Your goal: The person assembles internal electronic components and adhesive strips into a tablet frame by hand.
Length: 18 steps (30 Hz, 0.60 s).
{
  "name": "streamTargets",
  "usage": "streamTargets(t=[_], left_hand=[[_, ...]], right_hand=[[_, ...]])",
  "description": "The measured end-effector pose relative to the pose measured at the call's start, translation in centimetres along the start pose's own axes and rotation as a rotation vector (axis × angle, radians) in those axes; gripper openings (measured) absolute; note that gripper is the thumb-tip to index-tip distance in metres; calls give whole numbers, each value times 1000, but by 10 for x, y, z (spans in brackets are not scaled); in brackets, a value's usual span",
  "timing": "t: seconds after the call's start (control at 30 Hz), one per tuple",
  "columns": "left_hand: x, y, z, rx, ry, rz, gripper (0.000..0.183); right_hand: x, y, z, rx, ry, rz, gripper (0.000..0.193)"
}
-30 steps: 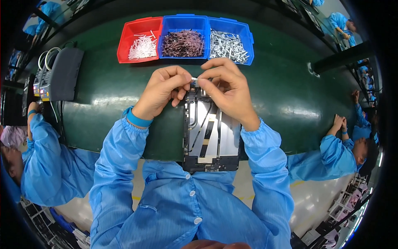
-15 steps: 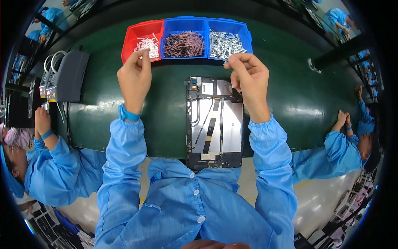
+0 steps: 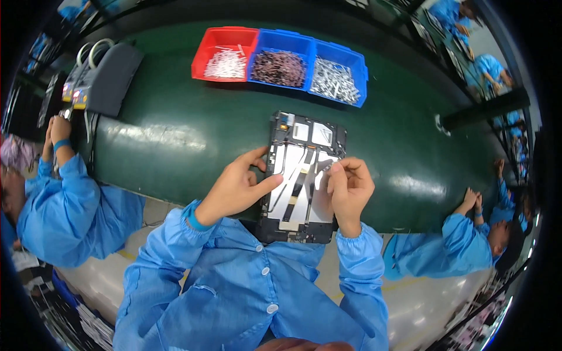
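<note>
An opened tablet (image 3: 319, 199) lies near the table's front edge, its black frame around a silver plate crossed by dark ribbon cables. My left hand (image 3: 234, 184) grips its left side, thumb over the plate and fingers along the edge. Over the right part of the plate, my right hand (image 3: 351, 187) is closed in a pinch. A small grey-dark strip (image 3: 325, 167) sticks out from its thumb and fingertip; the exact kind is too small to tell.
Behind the tablet stand a red bin (image 3: 206, 55) of white strips, a blue bin (image 3: 257, 42) of brown-dark strips and a blue bin (image 3: 362, 75) of silvery strips. A grey device (image 3: 120, 73) sits at the left. Blue-clad people (image 3: 70, 219) work on both sides.
Both hands have come down from near the bins to the tablet. The left one now grips its side; the right one has brought a small strip over the plate. The view has shifted slightly.
</note>
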<state>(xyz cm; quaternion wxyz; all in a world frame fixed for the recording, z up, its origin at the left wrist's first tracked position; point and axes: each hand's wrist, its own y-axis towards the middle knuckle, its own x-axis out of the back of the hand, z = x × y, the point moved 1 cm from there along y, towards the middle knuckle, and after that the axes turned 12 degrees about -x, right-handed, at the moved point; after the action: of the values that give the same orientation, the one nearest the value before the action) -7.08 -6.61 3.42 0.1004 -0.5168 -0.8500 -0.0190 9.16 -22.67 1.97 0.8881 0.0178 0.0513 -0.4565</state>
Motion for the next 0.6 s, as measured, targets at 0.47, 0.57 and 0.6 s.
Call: streamTargets(t=[0.47, 0.57, 0.6], left_hand=[[-7, 2, -31, -114, -584, -155, 23], [5, -6, -46, -503, -235, -297, 23], [-1, -6, -53, -619, -139, -458, 24]], right_hand=[[-3, 16, 55, -72, 29, 142, 9], [-17, 18, 103, 15, 77, 189, 8], [-24, 19, 116, 88, 141, 292, 7]])
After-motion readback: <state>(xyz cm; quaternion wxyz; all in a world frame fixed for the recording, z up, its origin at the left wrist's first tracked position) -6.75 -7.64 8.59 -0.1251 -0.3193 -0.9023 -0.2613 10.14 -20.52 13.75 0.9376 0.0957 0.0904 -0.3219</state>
